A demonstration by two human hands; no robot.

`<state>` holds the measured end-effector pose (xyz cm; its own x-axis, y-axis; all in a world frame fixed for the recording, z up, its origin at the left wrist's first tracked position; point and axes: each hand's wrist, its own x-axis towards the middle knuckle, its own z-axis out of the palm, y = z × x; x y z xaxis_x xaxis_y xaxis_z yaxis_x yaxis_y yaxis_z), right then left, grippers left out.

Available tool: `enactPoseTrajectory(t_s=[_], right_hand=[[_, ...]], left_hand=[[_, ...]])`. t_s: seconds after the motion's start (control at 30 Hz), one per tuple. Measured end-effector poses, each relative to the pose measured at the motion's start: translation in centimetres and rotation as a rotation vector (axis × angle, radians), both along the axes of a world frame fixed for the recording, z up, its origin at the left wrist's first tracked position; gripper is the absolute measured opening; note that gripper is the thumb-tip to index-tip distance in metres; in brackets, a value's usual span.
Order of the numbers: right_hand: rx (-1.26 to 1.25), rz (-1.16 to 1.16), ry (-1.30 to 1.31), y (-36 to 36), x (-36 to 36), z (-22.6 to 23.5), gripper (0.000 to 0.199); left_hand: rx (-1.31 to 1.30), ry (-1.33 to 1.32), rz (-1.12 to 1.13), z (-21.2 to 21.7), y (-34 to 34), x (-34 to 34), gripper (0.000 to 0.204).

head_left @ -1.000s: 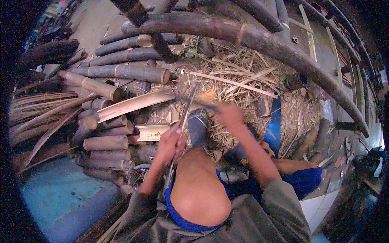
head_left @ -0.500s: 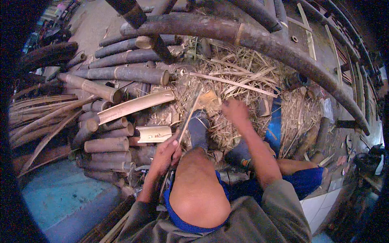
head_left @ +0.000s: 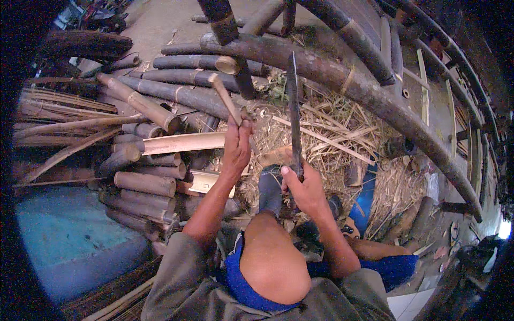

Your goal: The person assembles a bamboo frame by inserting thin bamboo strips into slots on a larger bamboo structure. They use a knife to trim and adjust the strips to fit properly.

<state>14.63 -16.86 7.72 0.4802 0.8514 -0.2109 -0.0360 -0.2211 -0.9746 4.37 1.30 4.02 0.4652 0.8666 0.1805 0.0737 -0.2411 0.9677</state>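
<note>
My left hand [head_left: 238, 143], raised in the middle of the view, is closed round a short bamboo strip [head_left: 225, 97] that slants up and to the left. To its right, my right hand [head_left: 306, 187] grips a machete [head_left: 293, 107] by its lower end, the long dark blade pointing up and away from me. Blade and strip are apart. Below and between the hands lies a pale wooden block [head_left: 274, 156] on the ground, just beyond my grey-socked foot [head_left: 269, 188].
Thin bamboo shavings [head_left: 334, 125] cover the ground ahead. Cut bamboo sections [head_left: 144, 184] and a split half-pipe [head_left: 184, 143] lie at left, above a blue surface [head_left: 75, 241]. A long bamboo pole [head_left: 369, 96] crosses the far side. A blue strip [head_left: 364, 200] lies at right.
My left hand has moved up and away from me, with a bamboo strip in its grasp. My right hand has come nearer, now showing the upright machete. The view has also shifted.
</note>
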Motion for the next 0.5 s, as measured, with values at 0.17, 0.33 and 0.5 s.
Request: enactPoseTrajectory(t_s=[0.17, 0.33, 0.5], right_hand=[[0.066, 0.011, -0.064, -0.4, 0.5, 4.1, 0.041], [0.044, 0.068, 0.139, 0.6, 0.6, 6.4, 0.047], [0.069, 0.078, 0.125, 2.0, 0.4, 6.7, 0.048]], left_hand=[[0.229, -0.086, -0.041, 1.8, 0.0, 2.1, 0.025], [0.369, 0.052, -0.103, 3.6, -1.4, 2.0, 0.027], [0.355, -0.049, -0.154, 2.0, -1.7, 1.5, 0.029]])
